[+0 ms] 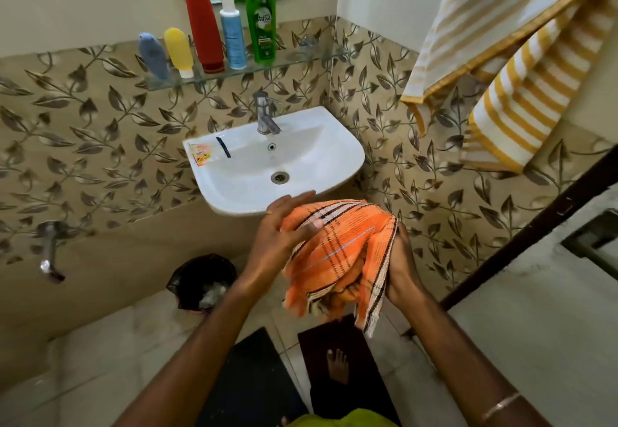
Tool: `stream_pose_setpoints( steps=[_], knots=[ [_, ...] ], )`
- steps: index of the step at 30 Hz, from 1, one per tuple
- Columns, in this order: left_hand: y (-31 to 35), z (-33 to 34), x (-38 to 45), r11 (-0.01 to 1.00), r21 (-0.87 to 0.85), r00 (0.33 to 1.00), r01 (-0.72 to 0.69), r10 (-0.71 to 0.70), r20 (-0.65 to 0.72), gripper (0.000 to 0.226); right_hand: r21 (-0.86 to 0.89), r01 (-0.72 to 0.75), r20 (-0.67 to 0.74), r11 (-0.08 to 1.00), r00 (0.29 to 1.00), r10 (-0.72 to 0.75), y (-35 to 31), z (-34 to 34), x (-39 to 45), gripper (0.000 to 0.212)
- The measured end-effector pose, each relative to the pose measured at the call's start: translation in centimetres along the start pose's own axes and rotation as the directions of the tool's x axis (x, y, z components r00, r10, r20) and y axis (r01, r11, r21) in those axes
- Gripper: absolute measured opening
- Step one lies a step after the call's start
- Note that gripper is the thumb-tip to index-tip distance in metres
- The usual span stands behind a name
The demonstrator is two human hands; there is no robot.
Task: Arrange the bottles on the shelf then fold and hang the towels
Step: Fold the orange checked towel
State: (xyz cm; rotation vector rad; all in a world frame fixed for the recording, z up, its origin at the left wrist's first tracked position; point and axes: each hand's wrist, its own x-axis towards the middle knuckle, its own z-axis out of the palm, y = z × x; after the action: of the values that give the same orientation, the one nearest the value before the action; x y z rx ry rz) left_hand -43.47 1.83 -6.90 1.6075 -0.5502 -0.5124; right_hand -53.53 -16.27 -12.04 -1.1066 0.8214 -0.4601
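1. An orange checked towel point(337, 252) hangs bunched between both hands, in front of the white sink point(321, 159).
2. The left hand point(284, 229) lies on its upper left side, fingers straight and together, thumb on the cloth.
3. The right hand point(401, 272) grips its right edge, fingers curled round the fabric.
4. Five bottles stand on the glass shelf point(301, 57): blue point(153, 57), yellow point(179, 52), red point(204, 28), white-blue pump point(232, 31), green point(260, 15).
5. A yellow striped towel point(508, 58) hangs at the right wall.

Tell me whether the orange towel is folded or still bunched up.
Bunched, not neatly folded. The orange towel hangs in loose crumpled layers between the left hand and right hand, its edges uneven and dangling.
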Motion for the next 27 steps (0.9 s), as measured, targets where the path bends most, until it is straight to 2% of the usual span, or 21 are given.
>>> stream_pose_setpoints(
  steps=[2,3,5,6,7,9,11,16,19,23,27],
  knots=[
    [-0.9,0.7,-0.5,0.973,0.223,0.997,-0.064,0.072,-0.028,0.054,0.041,-0.038,0.018,0.998,0.999,0.037,-0.4,0.0,0.0,0.042],
    [-1.4,1.1,-0.6,0.920,0.372,0.985,-0.126,0.162,-0.067,0.053,0.067,-0.049,0.056,0.997,0.997,0.045,-0.6,0.0,-0.1,0.040],
    [-2.2,2.1,-1.2,0.740,0.608,0.906,-0.288,0.416,-0.077,0.042,0.088,-0.044,0.107,0.995,0.994,0.034,-0.8,0.1,0.1,0.040],
    [-2.5,2.7,-1.7,0.671,0.648,0.857,-0.361,0.512,-0.053,0.034,0.096,-0.033,0.116,0.995,0.993,0.022,-0.9,0.3,0.2,0.038],
    [-2.6,3.3,-2.1,0.648,0.633,0.830,-0.424,0.558,-0.014,0.028,0.106,-0.032,0.121,0.994,0.992,0.019,-1.0,0.4,0.2,0.038],
    [-2.5,4.3,-2.8,0.732,0.498,0.870,-0.465,0.482,0.104,0.024,0.116,-0.058,0.150,0.992,0.988,0.040,-1.3,0.7,0.1,0.041],
    [-2.8,4.9,-3.0,0.817,0.424,0.920,-0.391,0.361,0.153,0.023,0.125,-0.088,0.158,0.988,0.985,0.068,-1.5,1.2,-0.1,0.044],
    [-4.6,5.2,-2.8,0.778,0.534,0.921,-0.330,0.389,0.002,0.023,0.181,-0.167,0.225,0.969,0.966,0.124,-1.7,2.0,0.0,0.046],
    [-4.9,5.0,-2.5,0.777,0.567,0.926,-0.272,0.372,-0.066,0.030,0.154,-0.116,0.229,0.981,0.970,0.079,-1.8,1.8,0.0,0.052],
    [-5.2,4.7,-2.3,0.815,0.542,0.945,-0.206,0.310,-0.107,0.038,0.139,-0.118,0.242,0.983,0.967,0.082,-1.6,1.6,0.5,0.054],
    [-4.6,4.8,-2.5,0.913,0.391,0.978,-0.116,0.174,-0.115,0.036,0.108,-0.113,0.228,0.988,0.970,0.086,-1.4,1.6,0.8,0.051]
  ],
)
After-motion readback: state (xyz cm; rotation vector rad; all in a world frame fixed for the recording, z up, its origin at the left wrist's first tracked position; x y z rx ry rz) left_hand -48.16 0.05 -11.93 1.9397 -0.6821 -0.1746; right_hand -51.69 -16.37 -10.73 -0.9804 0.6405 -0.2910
